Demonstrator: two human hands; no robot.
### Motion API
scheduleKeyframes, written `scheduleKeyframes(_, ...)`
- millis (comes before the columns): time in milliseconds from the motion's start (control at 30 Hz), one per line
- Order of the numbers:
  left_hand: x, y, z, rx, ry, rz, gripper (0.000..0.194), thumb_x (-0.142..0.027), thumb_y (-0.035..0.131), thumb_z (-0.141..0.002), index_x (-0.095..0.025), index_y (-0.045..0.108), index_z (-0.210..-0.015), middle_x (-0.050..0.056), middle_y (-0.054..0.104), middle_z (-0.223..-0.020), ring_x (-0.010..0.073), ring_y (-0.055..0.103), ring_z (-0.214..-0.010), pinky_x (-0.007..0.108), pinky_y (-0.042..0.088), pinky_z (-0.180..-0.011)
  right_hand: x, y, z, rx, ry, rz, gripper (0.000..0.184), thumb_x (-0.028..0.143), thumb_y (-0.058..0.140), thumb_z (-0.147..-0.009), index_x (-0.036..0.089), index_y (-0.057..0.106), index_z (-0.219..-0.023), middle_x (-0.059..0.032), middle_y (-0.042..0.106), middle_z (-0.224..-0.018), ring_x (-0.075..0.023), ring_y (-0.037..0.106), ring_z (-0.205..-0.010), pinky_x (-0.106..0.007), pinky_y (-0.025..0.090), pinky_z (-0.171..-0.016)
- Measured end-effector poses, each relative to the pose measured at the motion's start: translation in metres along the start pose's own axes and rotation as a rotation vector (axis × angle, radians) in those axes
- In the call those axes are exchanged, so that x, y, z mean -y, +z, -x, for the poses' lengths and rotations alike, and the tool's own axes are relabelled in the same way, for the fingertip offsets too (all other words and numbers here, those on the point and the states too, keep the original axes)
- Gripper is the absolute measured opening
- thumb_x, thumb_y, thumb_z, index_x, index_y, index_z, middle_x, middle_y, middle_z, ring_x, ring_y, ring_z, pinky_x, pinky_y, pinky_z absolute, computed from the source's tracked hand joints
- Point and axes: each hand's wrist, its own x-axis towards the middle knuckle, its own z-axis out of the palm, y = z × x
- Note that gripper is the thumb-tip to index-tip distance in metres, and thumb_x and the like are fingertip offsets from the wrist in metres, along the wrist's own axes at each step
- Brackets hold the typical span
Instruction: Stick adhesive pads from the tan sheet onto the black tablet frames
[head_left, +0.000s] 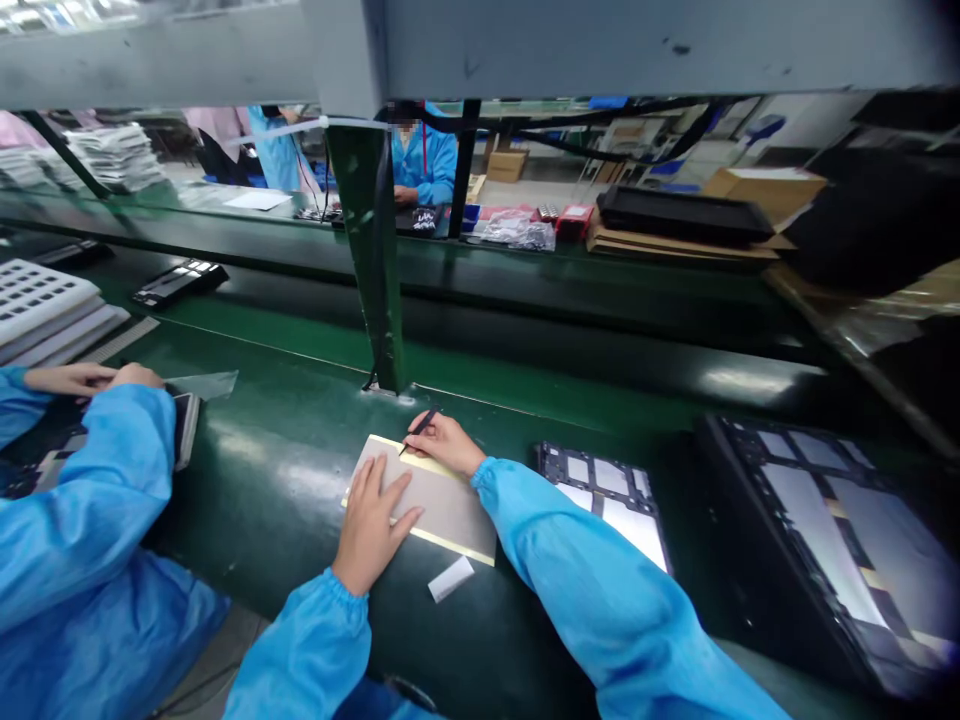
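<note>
A grey-beige sheet [442, 507] with pale yellow edge strips lies at a slant on the green bench. My left hand [373, 522] rests flat on its left part, fingers spread. In my right hand [448, 445], closed at the sheet's far edge, is a slim black tool that looks like tweezers [424, 422]. Its thin tip points down to the yellow strip, close to my left fingertips; whether it touches cannot be made out. Just below the sheet's near edge lies a small white paper piece [451, 578].
Right of my forearm lies a black-framed panel [611, 490]; farther right stands a stack of similar panels [832, 540]. A green post [371, 260] rises behind the sheet. At left a co-worker's blue sleeve [97, 470] and hands work near white trays [45, 305].
</note>
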Motion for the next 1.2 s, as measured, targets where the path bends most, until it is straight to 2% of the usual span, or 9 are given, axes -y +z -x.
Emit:
scheduleKeyframes(167, 0.01, -0.001, -0.003, -0.003, 0.035, -0.014, 0.043, -0.039, 0.07, -0.088, -0.024, 0.066, -0.128, 0.017, 0.046, -0.153, 0.0394, 0.045, -0.141, 0.06, 0.046, -0.107, 0.037, 0.0, 0.025, -0.041, -0.084, -0.072, 0.048, 0.048, 0.091, -0.06, 0.021, 0.059, -0.084, 0.0007, 0.074, -0.072, -0.0149, 0.073, -0.062, -0.03, 0.063, -0.065)
scheduleKeyframes(300, 0.004, -0.017, -0.01, -0.074, 0.116, 0.001, 0.033, -0.031, 0.065, -0.092, -0.024, 0.066, -0.124, 0.016, 0.052, -0.148, 0.0377, 0.048, -0.138, 0.063, 0.043, -0.108, 0.082, -0.042, 0.125, -0.046, -0.267, 0.057, 0.033, 0.041, 0.083, -0.077, 0.021, 0.062, -0.093, -0.0045, 0.078, -0.092, -0.0175, 0.076, -0.079, -0.035, 0.063, -0.08)
scheduleKeyframes(367, -0.019, -0.024, -0.012, -0.171, 0.176, 0.046, 0.023, -0.024, 0.063, -0.092, -0.025, 0.068, -0.115, 0.015, 0.06, -0.14, 0.0366, 0.052, -0.135, 0.066, 0.038, -0.11, 0.089, -0.069, 0.191, -0.064, -0.273, 0.22, 0.023, 0.037, 0.079, -0.084, 0.021, 0.064, -0.093, -0.0064, 0.078, -0.095, -0.019, 0.076, -0.084, -0.035, 0.062, -0.08)
scheduleKeyframes(433, -0.058, -0.027, -0.008, -0.201, 0.263, 0.187, 0.016, -0.02, 0.064, -0.091, -0.024, 0.068, -0.107, 0.011, 0.067, -0.126, 0.0313, 0.059, -0.126, 0.059, 0.042, -0.11, 0.082, -0.093, 0.252, -0.123, -0.221, 0.337, 0.019, 0.036, 0.076, -0.087, 0.021, 0.065, -0.092, -0.007, 0.078, -0.094, -0.02, 0.076, -0.085, -0.035, 0.062, -0.078)
scheduleKeyframes(567, -0.157, -0.016, 0.013, 0.054, 0.483, 0.44, 0.01, -0.028, 0.066, -0.092, -0.022, 0.065, -0.101, 0.009, 0.069, -0.117, 0.0256, 0.064, -0.112, 0.044, 0.052, -0.097, 0.046, -0.124, 0.324, -0.225, -0.147, 0.424, 0.02, 0.039, 0.074, -0.089, 0.021, 0.067, -0.091, -0.007, 0.078, -0.091, -0.0206, 0.075, -0.088, -0.035, 0.06, -0.081)
scheduleKeyframes(633, -0.191, -0.001, 0.024, 0.137, 0.515, 0.426, 0.014, -0.031, 0.067, -0.092, -0.021, 0.064, -0.1, 0.009, 0.069, -0.111, 0.0252, 0.065, -0.101, 0.039, 0.053, -0.082, 0.029, -0.131, 0.335, -0.233, -0.16, 0.411, 0.019, 0.038, 0.073, -0.089, 0.02, 0.066, -0.091, -0.0071, 0.077, -0.093, -0.0203, 0.075, -0.09, -0.036, 0.06, -0.084)
scheduleKeyframes(700, -0.207, 0.014, 0.03, 0.182, 0.509, 0.376, 0.014, -0.031, 0.068, -0.091, -0.02, 0.062, -0.097, 0.008, 0.068, -0.102, 0.0235, 0.064, -0.09, 0.036, 0.05, -0.073, 0.019, -0.133, 0.338, -0.225, -0.182, 0.376, 0.018, 0.037, 0.072, -0.09, 0.02, 0.066, -0.092, -0.0069, 0.077, -0.094, -0.02, 0.074, -0.091, -0.036, 0.059, -0.086)
scheduleKeyframes(833, -0.203, 0.031, 0.03, 0.221, 0.485, 0.365, 0.012, -0.026, 0.07, -0.09, -0.02, 0.06, -0.095, 0.005, 0.066, -0.097, 0.0217, 0.061, -0.088, 0.034, 0.045, -0.074, 0.013, -0.134, 0.335, -0.219, -0.213, 0.388, 0.019, 0.038, 0.071, -0.091, 0.02, 0.067, -0.096, -0.0073, 0.077, -0.096, -0.0204, 0.074, -0.092, -0.036, 0.059, -0.087)
scheduleKeyframes(1200, -0.2, 0.029, 0.03, 0.218, 0.472, 0.413, 0.012, -0.026, 0.07, -0.09, -0.021, 0.061, -0.095, 0.005, 0.066, -0.098, 0.022, 0.059, -0.09, 0.033, 0.042, -0.075, 0.018, -0.132, 0.334, -0.193, -0.286, 0.529, 0.014, 0.033, 0.07, -0.092, 0.02, 0.073, -0.097, -0.007, 0.078, -0.094, -0.0212, 0.076, -0.088, -0.035, 0.062, -0.084)
